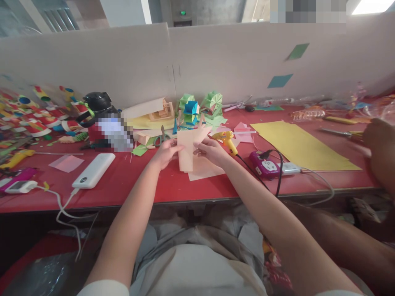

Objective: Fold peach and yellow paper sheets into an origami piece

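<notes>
Between my two hands is a folded piece of cream paper (185,154), raised a little over the red table. My left hand (168,153) pinches its left edge. On the other side, my right hand (211,150) grips the paper's right part, fingers curled. Under them lies another cream sheet (205,170), partly covered by the right hand and the held paper. Just behind stand green and blue folded-paper models (191,113). A yellow glue gun (226,139) rests right of my right hand, and green-handled scissors (161,137) lie by the left.
Yellow sheets (304,144) and a purple power strip (265,164) with cables lie to the right. A white power bank (94,170) is at left, near a black-lidded bottle (97,107) and paper-cup crafts (40,113). Another person's hand (381,142) shows at far right.
</notes>
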Available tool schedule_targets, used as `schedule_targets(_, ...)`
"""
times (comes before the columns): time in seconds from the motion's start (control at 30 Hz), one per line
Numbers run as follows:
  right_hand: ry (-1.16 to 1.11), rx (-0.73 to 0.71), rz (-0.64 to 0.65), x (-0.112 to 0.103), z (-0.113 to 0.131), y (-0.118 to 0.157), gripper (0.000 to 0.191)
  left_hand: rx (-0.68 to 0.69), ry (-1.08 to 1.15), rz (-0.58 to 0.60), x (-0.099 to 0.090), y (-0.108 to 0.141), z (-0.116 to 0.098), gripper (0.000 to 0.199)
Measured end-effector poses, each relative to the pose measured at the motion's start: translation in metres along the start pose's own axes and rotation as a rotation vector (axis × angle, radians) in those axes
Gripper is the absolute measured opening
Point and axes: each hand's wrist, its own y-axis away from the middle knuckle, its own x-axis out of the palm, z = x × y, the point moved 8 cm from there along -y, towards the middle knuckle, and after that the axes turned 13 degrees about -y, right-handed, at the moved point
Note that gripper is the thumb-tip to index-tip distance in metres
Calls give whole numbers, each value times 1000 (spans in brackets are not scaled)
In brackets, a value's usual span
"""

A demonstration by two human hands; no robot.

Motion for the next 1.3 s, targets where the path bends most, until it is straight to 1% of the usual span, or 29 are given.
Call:
schedule_targets(0.07, 48, -17, -39, -3, -3, -1, 40, 37, -20, 7, 5, 0, -2, 41)
schedule_targets(0.17, 134, -58, -56, -4, 0, -1, 42, 147, -21, -40, 2, -3, -7, 42)
schedule_targets(0.23, 183, -61, -39, -2, 0, 0, 42, 196, -1, -82, -4, -5, -9, 41)
schedule_targets(0.3, 211, -45, -8, 2, -1, 2, 41, 215, 13, -125, -9, -6, -7, 40)
schedule_targets(0.47, 174, -21, 65, 14, -4, 6, 39, 261, -8, -186, -13, -7, -8, 38)
schedule_targets(0.57, 145, -22, 45, 14, -5, 6, 41, 285, -30, -176, -10, -5, -12, 39)
schedule_targets(0.7, 143, -78, 2, 11, -2, 6, 43, 281, -58, -151, -4, -1, -17, 41)
schedule_targets(0.83, 167, -89, 18, 11, -3, 6, 46, 290, -69, -167, -4, 1, -19, 40)
schedule_targets(1.07, 191, -108, -10, 11, -2, 6, 47, 309, -89, -181, -4, 1, -19, 39)
schedule_targets(1.13, 210, -139, -17, 11, 0, 6, 46, 318, -87, -180, -3, 1, -19, 39)
schedule_targets(1.3, 277, -268, -64, 8, 8, 5, 45, 351, -83, -177, -1, 1, -21, 38)
